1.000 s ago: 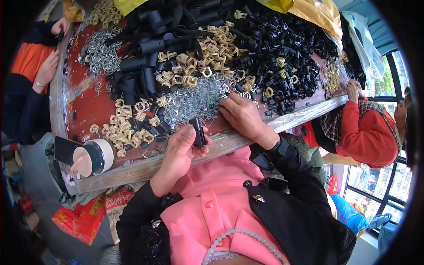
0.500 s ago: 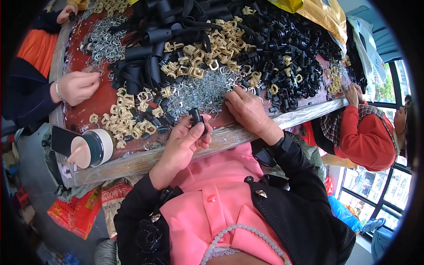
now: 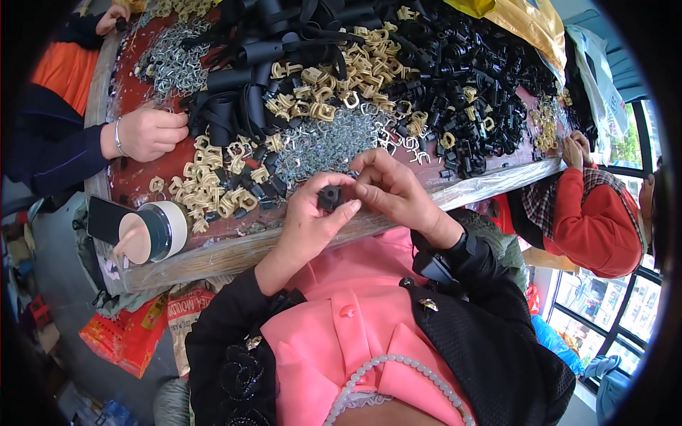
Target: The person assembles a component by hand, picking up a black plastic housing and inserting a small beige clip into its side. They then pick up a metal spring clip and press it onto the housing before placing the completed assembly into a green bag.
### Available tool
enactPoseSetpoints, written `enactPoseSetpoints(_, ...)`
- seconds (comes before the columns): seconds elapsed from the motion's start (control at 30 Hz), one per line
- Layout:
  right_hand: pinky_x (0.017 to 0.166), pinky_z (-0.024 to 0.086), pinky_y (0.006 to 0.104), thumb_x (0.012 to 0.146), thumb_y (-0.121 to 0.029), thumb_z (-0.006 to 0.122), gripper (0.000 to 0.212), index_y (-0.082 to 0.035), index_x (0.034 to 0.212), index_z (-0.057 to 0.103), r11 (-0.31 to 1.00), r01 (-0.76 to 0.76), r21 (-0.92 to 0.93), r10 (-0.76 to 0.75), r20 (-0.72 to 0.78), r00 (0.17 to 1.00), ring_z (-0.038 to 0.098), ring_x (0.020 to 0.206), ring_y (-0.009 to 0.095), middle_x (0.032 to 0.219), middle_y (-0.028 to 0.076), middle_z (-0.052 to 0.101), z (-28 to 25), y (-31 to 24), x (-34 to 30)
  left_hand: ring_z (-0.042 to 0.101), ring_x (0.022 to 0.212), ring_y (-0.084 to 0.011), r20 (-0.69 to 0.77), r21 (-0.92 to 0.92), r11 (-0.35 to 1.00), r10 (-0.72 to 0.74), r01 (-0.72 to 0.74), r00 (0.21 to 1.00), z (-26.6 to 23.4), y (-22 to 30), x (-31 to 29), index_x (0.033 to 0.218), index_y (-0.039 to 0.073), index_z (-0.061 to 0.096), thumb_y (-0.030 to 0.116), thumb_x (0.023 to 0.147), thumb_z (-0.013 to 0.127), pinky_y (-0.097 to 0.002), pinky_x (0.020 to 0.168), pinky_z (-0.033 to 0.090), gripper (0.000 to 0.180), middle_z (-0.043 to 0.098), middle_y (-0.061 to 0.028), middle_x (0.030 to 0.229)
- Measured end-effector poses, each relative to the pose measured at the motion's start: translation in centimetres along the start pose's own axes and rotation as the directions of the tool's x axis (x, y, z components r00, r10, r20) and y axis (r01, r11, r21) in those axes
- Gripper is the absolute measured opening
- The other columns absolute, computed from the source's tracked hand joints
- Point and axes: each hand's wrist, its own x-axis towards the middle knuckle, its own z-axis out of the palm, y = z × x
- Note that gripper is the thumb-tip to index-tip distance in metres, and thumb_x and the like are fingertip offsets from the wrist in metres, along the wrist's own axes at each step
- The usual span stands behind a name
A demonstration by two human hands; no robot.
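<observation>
We are pinching a small black plastic clip (image 3: 329,197) in our left hand (image 3: 309,220), just above the table's near edge (image 3: 213,255), while our right hand (image 3: 394,188) is closing its fingertips on the clip's right side. We are judging the work far from finished: heaps of black clips (image 3: 462,78), cream clips (image 3: 213,192) and metal springs (image 3: 327,142) are still lying loose. A co-worker's hand (image 3: 145,133) is working at the left; a lidded cup (image 3: 145,233) is sitting nearby.
</observation>
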Motion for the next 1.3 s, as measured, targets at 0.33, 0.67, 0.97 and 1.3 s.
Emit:
enactPoseSetpoints(0.33,0.049,0.030,0.0157,0.088,-0.018,0.045,0.030,-0.004,0.113,0.038,0.953,-0.037,0.299,-0.013,0.163,0.987,0.038,0.057,0.003,0.066,-0.004,0.041,0.4,0.4,0.1,0.052,0.070,-0.0116,-0.009,0.165,0.963,0.219,-0.214,0.976,0.2,-0.8,0.3,0.083,0.004,0.055,0.004,0.071,0.064,-0.0225,0.063,0.042,0.015,0.053,-0.0039,0.076)
enactPoseSetpoints(0.67,0.050,0.031,0.0147,0.087,-0.019,0.045,0.029,-0.004,0.112,0.039,0.906,-0.189,0.379,0.111,0.220,0.969,0.039,0.062,0.003,0.074,-0.004,0.042,0.3,-0.4,-0.4,0.050,0.067,-0.0112,0.016,0.160,0.970,0.183,-0.183,0.983,0.3,-1.1,0.0,0.079,0.002,0.054,0.004,0.072,0.063,-0.0227,0.062,0.040,0.012,0.052,-0.0049,0.073)
enactPoseSetpoints(0.97,0.048,0.034,0.0158,0.087,-0.014,0.044,0.014,-0.005,0.098,0.044,0.848,-0.154,0.508,0.049,0.215,0.975,0.043,0.057,0.003,0.069,0.000,0.049,0.5,1.0,-0.3,0.050,0.068,-0.0118,-0.047,0.105,0.990,0.094,-0.089,0.994,0.0,-1.4,-0.1,0.079,0.000,0.053,0.003,0.077,0.057,-0.0226,0.061,0.040,0.005,0.053,-0.0061,0.075)
enactPoseSetpoints(1.3,0.043,0.033,0.0163,0.085,-0.017,0.050,0.015,-0.004,0.077,0.050,0.847,-0.244,0.472,0.156,0.217,0.964,0.041,0.046,0.003,0.061,-0.001,0.050,0.6,0.5,-0.6,0.051,0.069,-0.0150,-0.071,0.321,0.912,0.291,-0.254,0.954,0.5,-0.8,0.2,0.080,-0.001,0.052,0.004,0.079,0.055,-0.0247,0.062,0.041,0.006,0.053,-0.0086,0.077)
